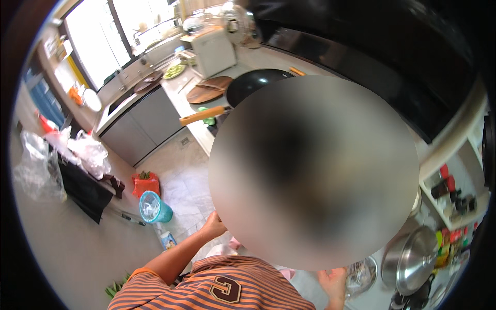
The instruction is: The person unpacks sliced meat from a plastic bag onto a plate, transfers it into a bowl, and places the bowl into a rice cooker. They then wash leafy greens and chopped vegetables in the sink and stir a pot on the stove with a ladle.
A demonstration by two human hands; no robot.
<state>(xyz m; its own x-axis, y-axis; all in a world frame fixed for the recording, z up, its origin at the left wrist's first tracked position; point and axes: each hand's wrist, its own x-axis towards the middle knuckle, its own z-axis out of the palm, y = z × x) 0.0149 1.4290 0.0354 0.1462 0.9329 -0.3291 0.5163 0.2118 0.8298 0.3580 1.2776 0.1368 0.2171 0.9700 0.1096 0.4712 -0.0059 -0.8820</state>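
Note:
A large blurred oval covers the middle of the head view and hides whatever lies there. My left hand [215, 226] reaches to the oval's lower left edge, and its fingertips are hidden. At the oval's lower right edge is my right hand [334, 279], partly covered, beside a clear round container [361, 276]. Whether either hand holds anything cannot be told. Beyond the oval, a black wok [248, 88] with a wooden handle [202, 115] shows in part, next to a round wooden board [209, 90].
A steel pot with a lid [420, 259] stands at the right, below a shelf of jars [459, 193]. On the floor at the left are a turquoise waste basket [155, 209] and a red bag [146, 185]. A plate of green pieces [174, 71] rests on the far counter.

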